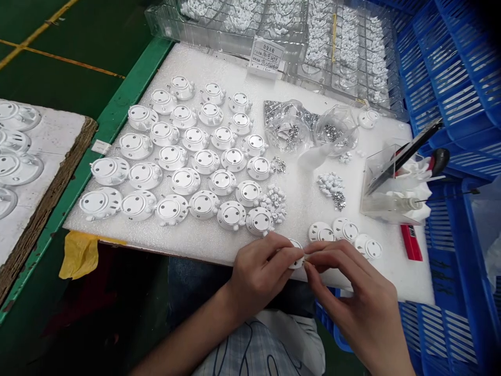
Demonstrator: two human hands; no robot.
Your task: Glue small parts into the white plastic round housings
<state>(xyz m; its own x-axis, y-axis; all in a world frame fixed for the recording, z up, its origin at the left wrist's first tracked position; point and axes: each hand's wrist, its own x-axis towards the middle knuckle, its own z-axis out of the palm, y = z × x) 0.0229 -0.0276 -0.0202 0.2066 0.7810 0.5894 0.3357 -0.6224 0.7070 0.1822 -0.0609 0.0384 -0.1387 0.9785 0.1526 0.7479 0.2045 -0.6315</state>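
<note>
My left hand is closed around a small white round plastic part at the front edge of the foam board. Beside it, my right hand has its thumb and fingertips pinched at the part's right edge. What those fingertips hold is too small to make out. Just beyond my right hand lie several similar white round parts. A heap of tiny white pieces and a small pile of metal bits sit farther back. Another white heap lies beyond my left hand.
Rows of white round assemblies cover the left of the foam board. Bags of metal bits, a clear tool holder and a red box stand right. Compartment trays lie behind; blue crates border the right.
</note>
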